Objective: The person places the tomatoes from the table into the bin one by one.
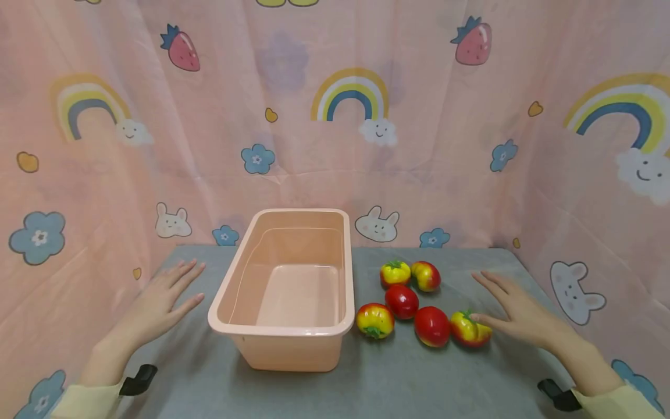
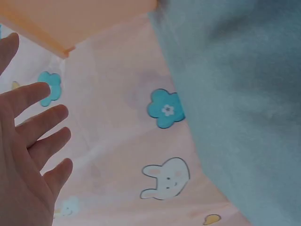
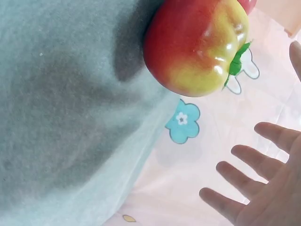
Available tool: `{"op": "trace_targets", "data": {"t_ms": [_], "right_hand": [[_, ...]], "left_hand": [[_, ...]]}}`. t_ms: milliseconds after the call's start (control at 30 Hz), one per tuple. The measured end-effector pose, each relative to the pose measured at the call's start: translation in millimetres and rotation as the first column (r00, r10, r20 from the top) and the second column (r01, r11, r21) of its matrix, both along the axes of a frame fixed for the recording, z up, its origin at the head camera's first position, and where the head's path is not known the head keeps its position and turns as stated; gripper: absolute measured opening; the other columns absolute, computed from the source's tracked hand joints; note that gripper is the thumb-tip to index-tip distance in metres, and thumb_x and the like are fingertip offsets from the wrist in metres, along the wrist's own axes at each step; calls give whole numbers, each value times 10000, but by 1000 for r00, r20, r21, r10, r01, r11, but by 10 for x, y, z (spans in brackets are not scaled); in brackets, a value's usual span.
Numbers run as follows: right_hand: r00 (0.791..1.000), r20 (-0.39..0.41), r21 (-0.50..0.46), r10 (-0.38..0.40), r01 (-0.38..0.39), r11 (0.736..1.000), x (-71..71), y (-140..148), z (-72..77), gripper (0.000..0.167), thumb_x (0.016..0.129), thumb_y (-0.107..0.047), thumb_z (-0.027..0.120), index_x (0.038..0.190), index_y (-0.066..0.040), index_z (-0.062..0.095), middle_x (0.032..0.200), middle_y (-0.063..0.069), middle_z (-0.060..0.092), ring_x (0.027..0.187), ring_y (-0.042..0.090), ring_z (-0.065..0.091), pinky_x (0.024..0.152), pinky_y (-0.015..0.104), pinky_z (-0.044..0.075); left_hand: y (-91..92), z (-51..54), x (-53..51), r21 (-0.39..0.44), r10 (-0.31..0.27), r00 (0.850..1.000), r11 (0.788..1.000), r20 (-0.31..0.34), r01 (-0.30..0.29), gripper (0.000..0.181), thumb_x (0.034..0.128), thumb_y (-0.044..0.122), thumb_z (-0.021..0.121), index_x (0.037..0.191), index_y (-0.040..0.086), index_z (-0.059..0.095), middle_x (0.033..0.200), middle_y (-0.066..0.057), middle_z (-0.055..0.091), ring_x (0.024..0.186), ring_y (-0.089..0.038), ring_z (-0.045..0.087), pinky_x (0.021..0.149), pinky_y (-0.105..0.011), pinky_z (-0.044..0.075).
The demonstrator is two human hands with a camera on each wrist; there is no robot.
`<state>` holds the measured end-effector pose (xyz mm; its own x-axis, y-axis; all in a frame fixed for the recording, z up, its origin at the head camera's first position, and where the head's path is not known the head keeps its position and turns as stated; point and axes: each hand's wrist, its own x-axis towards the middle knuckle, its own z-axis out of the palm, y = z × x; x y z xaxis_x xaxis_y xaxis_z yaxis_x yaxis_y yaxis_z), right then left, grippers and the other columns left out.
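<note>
My left hand [image 1: 161,302] hovers left of a peach-coloured plastic bin [image 1: 285,355], fingers spread and holding nothing. In the left wrist view the same hand [image 2: 23,136] shows apart from the bin's edge. On the right, my right hand [image 1: 526,314] is held with straight, spread fingers. Its thumb overlaps a red-and-yellow fruit with a green leafy top [image 1: 471,330] in the head view; in the right wrist view this fruit [image 3: 193,52] is apart from the visible fingers. Beside it lies a glossy red fruit [image 1: 432,327]. The bin's visible floor holds nothing.
Between bin and right hand lie another red fruit [image 1: 402,301] and red-and-yellow ones: a near one [image 1: 374,319], a far one [image 1: 395,272] and a curved one [image 1: 426,276]. All rest on a grey cloth-covered table [image 1: 408,384]. A pink patterned curtain [image 1: 209,174] hangs behind.
</note>
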<state>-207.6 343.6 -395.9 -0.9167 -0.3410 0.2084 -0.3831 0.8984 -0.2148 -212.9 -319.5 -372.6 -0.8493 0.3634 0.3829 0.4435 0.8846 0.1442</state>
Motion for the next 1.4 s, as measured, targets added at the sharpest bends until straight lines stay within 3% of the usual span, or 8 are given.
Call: {"op": "trace_targets", "data": {"t_ms": [133, 333, 600, 767, 1067, 1300, 1400], "right_hand": [[1000, 21, -19, -22, 22, 1000, 19, -7, -27, 843, 806, -516, 679, 1466, -118, 337, 1412, 269, 385, 1214, 470, 382, 859, 739, 360], [999, 37, -60, -29, 31, 998, 39, -1, -80, 803, 806, -504, 688, 1438, -116, 380, 1348, 287, 467, 1162, 484, 458, 841, 725, 384], [999, 35, -124, -22, 26, 992, 53, 16, -146, 771, 808, -453, 711, 1396, -43, 428, 1339, 274, 499, 1173, 481, 479, 879, 703, 382], [998, 59, -171, -5, 15, 985, 54, 18, -185, 762, 801, -436, 726, 1378, -22, 449, 1339, 246, 520, 1164, 467, 504, 878, 681, 406], [997, 77, -188, 14, 0, 982, 43, 35, -314, 730, 770, -446, 754, 1322, -29, 521, 1280, 222, 574, 1094, 436, 566, 849, 608, 477], [993, 114, -199, 32, -9, 980, 52, 8, -355, 746, 773, -457, 749, 1309, 12, 526, 1256, 230, 589, 1052, 403, 602, 829, 517, 518], [992, 118, -204, 35, -10, 979, 59, -2, -364, 731, 777, -446, 750, 1297, 19, 534, 1248, 224, 596, 1028, 376, 618, 806, 477, 538]], "left_hand": [[72, 114, 73, 33, 5, 1000, 999, 8, -5, 624, 914, 379, 609, 1464, 186, 384, 1451, -173, 422, 1323, -415, 368, 1007, -648, 301], [162, 260, 198, 57, 12, 999, 998, 49, -15, 615, 908, 412, 612, 1452, 211, 408, 1425, -179, 461, 1258, -419, 453, 951, -640, 365], [256, 375, 295, 79, -57, 998, 995, -29, 59, 534, 867, 345, 684, 1351, 167, 547, 1327, -96, 583, 1156, -333, 579, 898, -540, 469], [298, 409, 347, 63, -91, 993, 993, -72, 95, 540, 816, 331, 740, 1312, 183, 587, 1262, -34, 635, 1082, -257, 635, 849, -465, 516], [371, 449, 429, 58, -127, 988, 990, -83, 132, 590, 748, 381, 790, 1293, 258, 601, 1231, 38, 652, 1024, -185, 666, 802, -396, 544], [389, 429, 424, 70, -173, 981, 981, -87, 179, 595, 714, 372, 816, 1256, 202, 635, 1194, 53, 669, 1006, -149, 670, 806, -183, 506], [395, 422, 420, 74, -184, 979, 979, -82, 190, 592, 710, 369, 820, 1247, 197, 641, 1180, 51, 676, 990, -133, 672, 786, -142, 483]]}}
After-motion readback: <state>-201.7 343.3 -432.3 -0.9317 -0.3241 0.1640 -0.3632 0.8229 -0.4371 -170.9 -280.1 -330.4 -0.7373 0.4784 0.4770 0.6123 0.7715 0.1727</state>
